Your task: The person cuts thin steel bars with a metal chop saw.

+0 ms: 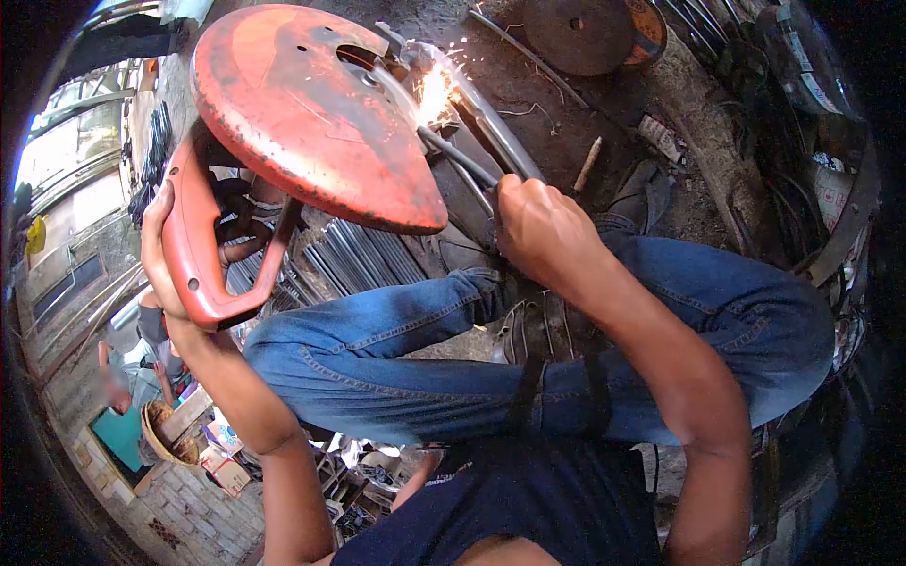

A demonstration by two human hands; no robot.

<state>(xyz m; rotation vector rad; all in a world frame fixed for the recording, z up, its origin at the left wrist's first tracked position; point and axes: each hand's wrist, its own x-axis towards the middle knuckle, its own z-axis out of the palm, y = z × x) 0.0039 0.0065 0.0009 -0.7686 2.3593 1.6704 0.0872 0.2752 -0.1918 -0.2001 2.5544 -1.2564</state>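
Observation:
My left hand [162, 241] is wrapped round the orange handle [193, 247] of a cut-off saw. Its scuffed orange blade guard [311, 123] tilts across the upper left, hiding most of the disc. Bright sparks [436, 92] fly at the guard's right edge, beside a grey metal bar [486, 118] on the saw's base. My right hand [547, 226] is closed on a thin metal rod [458, 156] whose far end reaches toward the sparks. The exact contact between disc and rod is hidden by guard and glare.
Worn round discs [590, 33] lie at the top right near a long thin rod [533, 58]. A bundle of metal rods [363, 255] lies beyond my bent legs [377, 368]. At the left sits another person [142, 368] near a woven basket [162, 434]. Coiled cables crowd the right side.

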